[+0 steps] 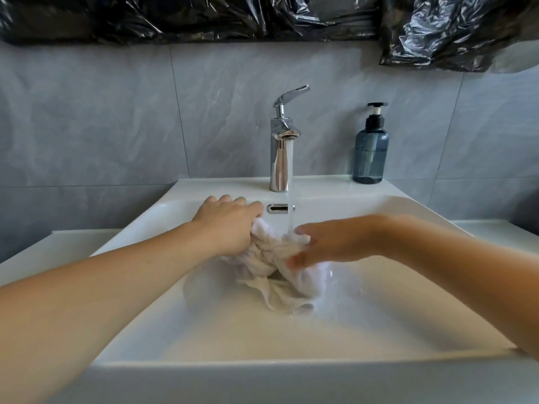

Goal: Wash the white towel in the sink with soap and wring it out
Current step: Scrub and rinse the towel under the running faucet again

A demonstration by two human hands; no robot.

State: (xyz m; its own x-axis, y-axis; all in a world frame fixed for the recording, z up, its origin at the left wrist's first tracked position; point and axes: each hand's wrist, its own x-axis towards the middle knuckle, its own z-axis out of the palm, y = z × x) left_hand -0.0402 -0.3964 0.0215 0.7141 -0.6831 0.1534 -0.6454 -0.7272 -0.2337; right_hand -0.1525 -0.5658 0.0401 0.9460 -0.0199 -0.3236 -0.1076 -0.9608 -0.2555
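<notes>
Grey tiled wall [102, 118] | white sink [364, 322], tap [281, 153] running | both hands' fingers pinching towel [277, 263]

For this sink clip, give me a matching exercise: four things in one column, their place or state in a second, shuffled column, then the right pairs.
Things:
1. white towel
2. soap bottle
3. faucet
4. black plastic sheeting

Places or states:
A. along the wall above the tiles
B. standing on the sink ledge, right of the faucet
C. bunched between the left hand and the right hand, over the basin
D. lever raised, water streaming down

Pairs: 1-C, 2-B, 3-D, 4-A
</notes>
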